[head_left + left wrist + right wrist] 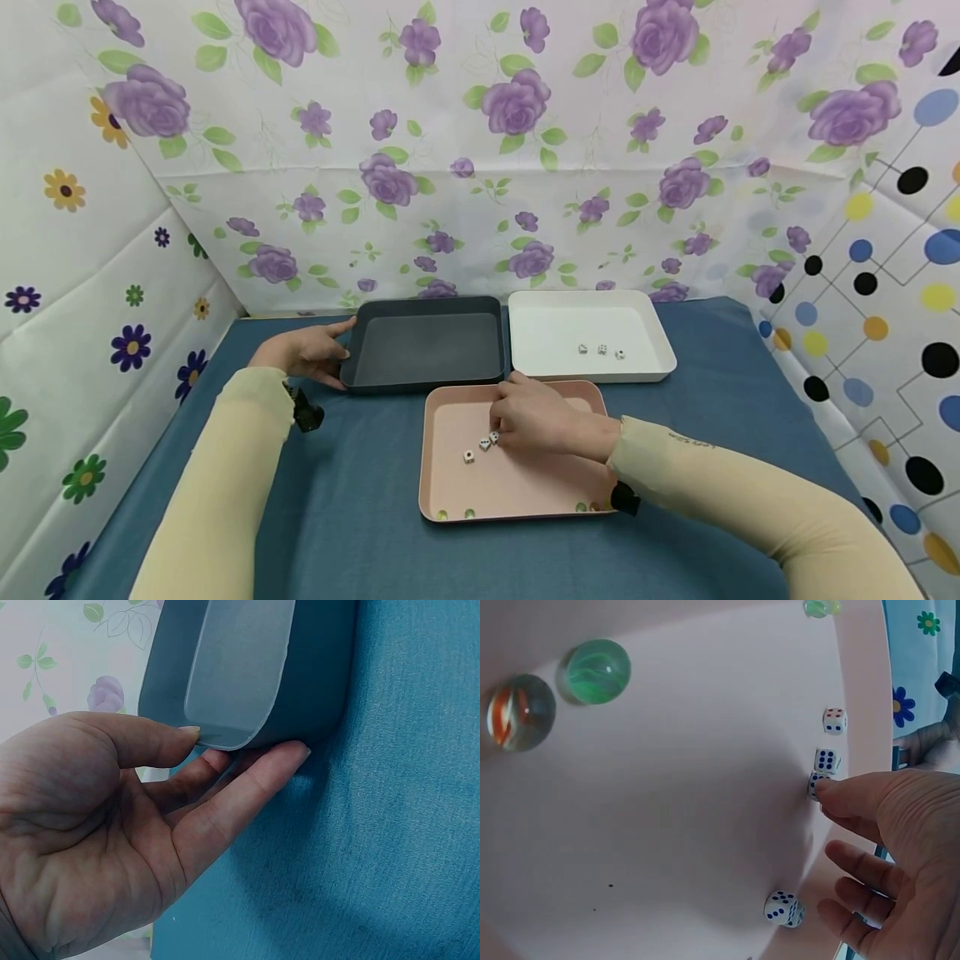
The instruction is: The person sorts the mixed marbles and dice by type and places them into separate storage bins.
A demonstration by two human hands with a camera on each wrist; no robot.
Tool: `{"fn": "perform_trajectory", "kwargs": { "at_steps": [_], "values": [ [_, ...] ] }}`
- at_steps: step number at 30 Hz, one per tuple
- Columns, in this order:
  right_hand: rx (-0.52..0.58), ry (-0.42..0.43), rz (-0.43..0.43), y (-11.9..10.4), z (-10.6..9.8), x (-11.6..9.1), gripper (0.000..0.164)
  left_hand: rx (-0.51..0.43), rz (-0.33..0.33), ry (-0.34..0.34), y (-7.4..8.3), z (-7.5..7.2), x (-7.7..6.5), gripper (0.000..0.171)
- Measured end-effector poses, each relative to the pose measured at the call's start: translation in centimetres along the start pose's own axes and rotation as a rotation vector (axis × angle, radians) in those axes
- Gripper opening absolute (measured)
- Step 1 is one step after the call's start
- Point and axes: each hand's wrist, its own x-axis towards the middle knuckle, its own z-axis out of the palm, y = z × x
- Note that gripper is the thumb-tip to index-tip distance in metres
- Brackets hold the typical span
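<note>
My left hand (300, 350) grips the left end of a dark grey tray (362, 346); in the left wrist view its thumb lies on the rim and its fingers against the outer wall. In the pink tray (429, 433), my right hand (536, 415) pinches a white die (814, 784) between thumb and forefinger, the other fingers loosely bent. Touching or close beside that die is another die (826, 760), with a red-dotted die (835, 721) a little apart. Nearer the lower fingers in the right wrist view lies a blue-dotted die (781, 907), partly covering another.
A white tray (555, 333) with 3 dice (602, 350) stands at the back right, beside the dark grey tray. Along the pink tray's near edge lie several glass marbles, among them a green marble (598, 671) and an orange-streaked marble (521, 712). Blue cloth (360, 483) covers the table.
</note>
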Motion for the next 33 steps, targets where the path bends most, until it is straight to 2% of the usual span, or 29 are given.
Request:
{"fn": "perform_trajectory", "kwargs": {
  "at_steps": [9, 16, 28, 33],
  "values": [
    [-0.046, 0.005, -0.022, 0.2, 0.1, 0.3, 0.003, -0.001, -0.001, 0.006, 0.0, -0.1, -0.2, 0.08],
    [-0.033, 0.008, 0.014, 0.2, -0.8, -0.2, 0.005, 0.001, 0.008, 0.006, 0.0, -0.2, -0.1, 0.08],
    [0.029, 0.161, -0.004, 1.4, -3.0, -2.3, 0.007, -0.013, 0.008, 0.006, -0.2, -0.2, 0.0, 0.08],
    [0.045, 0.213, -0.013, 1.6, -3.9, -2.8, 0.002, -0.016, 0.008, 0.001, -0.1, -0.2, 0.0, 0.08]
  ]
}}
